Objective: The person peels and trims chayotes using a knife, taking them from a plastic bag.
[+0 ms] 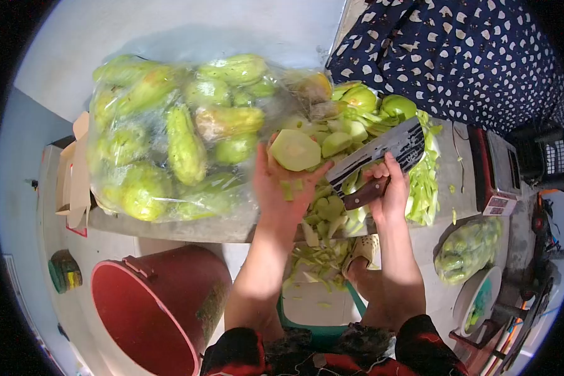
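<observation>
My left hand (277,191) grips a large piece of pale green vegetable (296,150), its broad cut face showing; it looks like chayote, though I cannot be sure. Small green bits (287,190) stick to that palm. In my right hand (391,191) is a cleaver (382,150), my fingers wrapped around its brown wooden handle. The wide blade slants up to the right, smeared with wet residue, just right of the held piece. Cut slices (328,208) lie heaped below and between my hands. Thin green strips (423,191) spread beyond the blade.
A clear plastic bag (188,135) of whole green vegetables covers the table's left. Across the table is a person in dotted dark cloth (457,56). A red bin (163,307) stands below left. Another filled bag (470,250) and a red scale-like device (495,169) are at right.
</observation>
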The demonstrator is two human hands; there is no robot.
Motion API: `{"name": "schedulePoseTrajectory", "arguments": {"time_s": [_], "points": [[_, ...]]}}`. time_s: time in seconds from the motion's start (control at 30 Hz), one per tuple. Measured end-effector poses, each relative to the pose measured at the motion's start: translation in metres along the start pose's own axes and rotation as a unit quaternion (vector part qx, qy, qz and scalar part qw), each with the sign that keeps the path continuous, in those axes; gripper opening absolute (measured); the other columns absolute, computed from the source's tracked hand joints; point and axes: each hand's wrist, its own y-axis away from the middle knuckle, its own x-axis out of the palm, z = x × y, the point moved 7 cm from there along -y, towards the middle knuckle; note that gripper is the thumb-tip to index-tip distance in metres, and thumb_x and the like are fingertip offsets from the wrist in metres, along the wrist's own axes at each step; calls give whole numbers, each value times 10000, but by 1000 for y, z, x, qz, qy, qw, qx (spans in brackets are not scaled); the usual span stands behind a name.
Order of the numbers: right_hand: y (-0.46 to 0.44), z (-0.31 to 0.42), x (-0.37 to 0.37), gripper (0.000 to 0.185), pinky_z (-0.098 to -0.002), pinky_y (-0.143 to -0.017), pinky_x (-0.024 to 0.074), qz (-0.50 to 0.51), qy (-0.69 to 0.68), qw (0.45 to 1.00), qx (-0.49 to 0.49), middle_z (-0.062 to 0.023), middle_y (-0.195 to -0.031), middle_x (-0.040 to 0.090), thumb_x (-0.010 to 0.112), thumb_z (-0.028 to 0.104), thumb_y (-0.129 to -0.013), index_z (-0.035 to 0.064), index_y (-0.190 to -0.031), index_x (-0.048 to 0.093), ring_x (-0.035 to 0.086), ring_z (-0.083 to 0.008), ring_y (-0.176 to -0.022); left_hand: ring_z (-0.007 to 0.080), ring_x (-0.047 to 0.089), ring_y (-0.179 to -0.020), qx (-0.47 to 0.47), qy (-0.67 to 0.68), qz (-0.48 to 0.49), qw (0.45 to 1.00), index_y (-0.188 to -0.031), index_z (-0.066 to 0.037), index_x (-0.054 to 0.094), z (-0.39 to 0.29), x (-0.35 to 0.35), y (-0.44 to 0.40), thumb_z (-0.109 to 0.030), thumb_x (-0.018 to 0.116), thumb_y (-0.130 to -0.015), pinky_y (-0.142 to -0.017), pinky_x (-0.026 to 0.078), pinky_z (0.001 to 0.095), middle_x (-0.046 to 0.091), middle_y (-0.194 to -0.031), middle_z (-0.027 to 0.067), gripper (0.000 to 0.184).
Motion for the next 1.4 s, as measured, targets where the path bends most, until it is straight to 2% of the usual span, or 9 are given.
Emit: {"name": "schedulePoseTrajectory", "arguments": {"time_s": [0.1,0.23,0.43,0.53,0.63,0.73,0.8,1.03,1.4], "points": [[-4,2,-4,212,-354,-565,461,17,56,998,-14,9,-616,445,658,123,-890,87,-770,486,466,-143,-564,306,498,-1182,2,-9,14,1000,-1286,-209,487,-7,2,2,-480,308,-1006,-947,404,569,533,-1260,71,429],[-3,-1,-3,187,-359,-537,462,7,70,997,-12,5,-624,442,645,119,-900,73,-814,485,461,-146,-553,321,518,-1148,3,15,75,997,-1240,-194,517,-15,-1,-5,-434,322,-1013,-932,415,567,547,-1237,79,384],[1,-13,1,185,-347,-484,450,37,80,994,58,-4,-606,433,602,159,-938,71,-822,487,461,-157,-522,326,532,-1150,68,44,65,995,-1110,-153,570,-27,4,0,-328,425,-996,-939,423,543,594,-1192,96,254],[10,-18,6,201,-346,-426,429,92,116,980,130,-20,-578,427,560,192,-967,66,-827,488,464,-168,-466,355,493,-1224,94,68,40,992,-1166,-25,543,-34,-2,-1,-307,465,-980,-1069,365,576,560,-1239,181,346],[32,-22,23,210,-345,-384,412,155,219,941,208,-31,-562,430,528,198,-985,58,-835,483,458,-174,-416,348,539,-1173,71,-2,-38,997,-1171,9,528,-29,-23,-6,-281,475,-973,-1076,389,506,573,-1228,183,356],[51,-25,36,218,-334,-390,427,209,279,910,224,-36,-557,463,534,202,-984,42,-847,478,485,-165,-424,316,569,-1143,201,-274,15,940,-1210,-11,535,-41,-20,0,-296,445,-967,-1050,410,487,590,-1230,152,386],[51,-27,36,217,-324,-398,434,254,313,889,217,-38,-552,481,542,212,-982,40,-867,480,505,-161,-437,286,591,-1118,-30,87,88,992,-1217,-39,557,-20,-29,-13,-322,406,-958,-1002,438,467,612,-1207,130,413],[44,-17,34,240,-320,-402,415,240,371,880,174,-43,-538,472,563,236,-970,38,-851,500,484,-169,-420,268,621,-1053,-59,-2,-9,998,-1176,-46,590,-13,-1,-1,-338,393,-975,-936,478,393,646,-1126,107,406],[42,-9,29,244,-257,-405,355,223,456,848,149,-2,-547,500,588,230,-960,38,-818,537,471,-105,-438,201,636,-987,74,-205,88,972,-1186,-23,579,-32,13,2,-322,452,-970,-857,513,338,657,-1063,92,390]]}}
